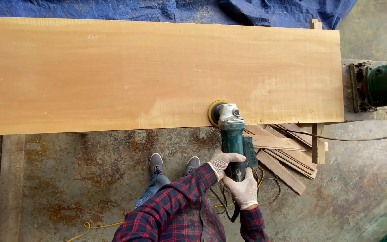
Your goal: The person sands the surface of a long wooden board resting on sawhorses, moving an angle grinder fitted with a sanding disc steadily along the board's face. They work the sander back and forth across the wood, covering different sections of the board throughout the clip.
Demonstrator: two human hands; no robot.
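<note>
A wide pale wooden board (113, 71) lies across the view at waist height. A green angle grinder (232, 134) with a yellow-rimmed sanding disc (213, 112) rests on the board's near edge. My left hand (224, 160), in a white glove, wraps the grinder's body from the left. My right hand (245, 192), also gloved, grips the rear of the handle where the cable comes out. My sleeves are red and navy plaid. A lighter sanded patch shows around the disc.
A green power tool (384, 85) sits on a stand off the board's right end. Wood offcuts (287, 154) lie piled under the board near my hands. Black and yellow cables (265, 186) trail on the rusty floor. A blue tarp (180, 10) lies beyond.
</note>
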